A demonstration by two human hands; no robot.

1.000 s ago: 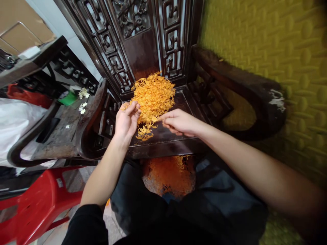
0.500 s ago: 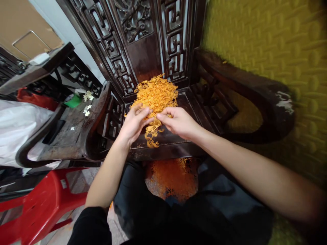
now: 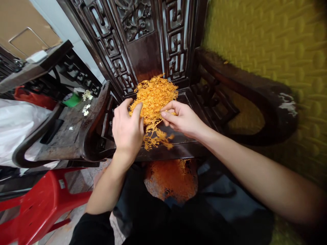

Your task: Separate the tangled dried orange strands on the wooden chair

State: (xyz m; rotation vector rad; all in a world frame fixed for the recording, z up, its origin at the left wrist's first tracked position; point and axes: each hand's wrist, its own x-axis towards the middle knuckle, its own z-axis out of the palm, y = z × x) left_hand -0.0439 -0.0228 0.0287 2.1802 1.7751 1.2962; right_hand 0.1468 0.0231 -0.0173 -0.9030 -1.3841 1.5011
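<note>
A heap of thin, curly, branched orange strands (image 3: 155, 93) lies on the seat of a dark carved wooden chair (image 3: 184, 144); what they are made of I cannot tell. My left hand (image 3: 129, 127) is at the heap's left side, fingers spread and curved, with nothing visibly held. At the heap's right front, my right hand (image 3: 180, 119) has thumb and forefinger pinched on a bit of the orange strands. Between the hands, a loose orange sprig (image 3: 158, 137) hangs down from the heap toward the seat's front edge.
More orange strands (image 3: 171, 177) lie below the seat between my legs. To the left are a red plastic chair (image 3: 41, 207), a second wooden chair (image 3: 67, 134) with small white flowers (image 3: 87, 108) and a green item (image 3: 71, 99). A yellow textured surface (image 3: 268, 41) is at right.
My left hand has moved left, away from my right hand, and its fingers have opened. My right hand has shifted slightly right. The loose sprig in front now spreads wider.
</note>
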